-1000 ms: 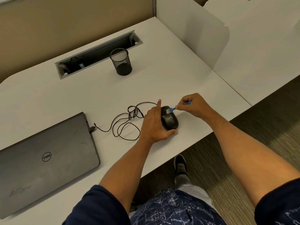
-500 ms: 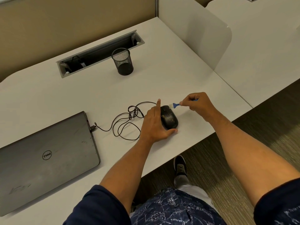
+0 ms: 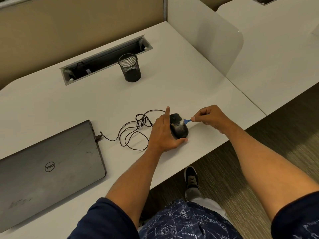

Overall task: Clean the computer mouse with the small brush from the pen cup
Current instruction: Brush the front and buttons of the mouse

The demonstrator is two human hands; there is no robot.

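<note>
A black wired computer mouse lies near the desk's front edge, with pale specks on its top. My left hand grips its left side, index finger pointing away and thumb curled under the near end. My right hand pinches the blue handle of a small brush; its pale bristles rest on the mouse's upper right side. The black mesh pen cup stands farther back on the desk and looks empty.
The mouse cable lies in loose loops to the left and plugs into a closed grey laptop. An open cable tray is set into the white desk. A white divider panel stands at the right.
My right hand drew the brush off the mouse to the right, then brought it back. The bristles now touch the mouse's right side. My left hand has kept its hold.
</note>
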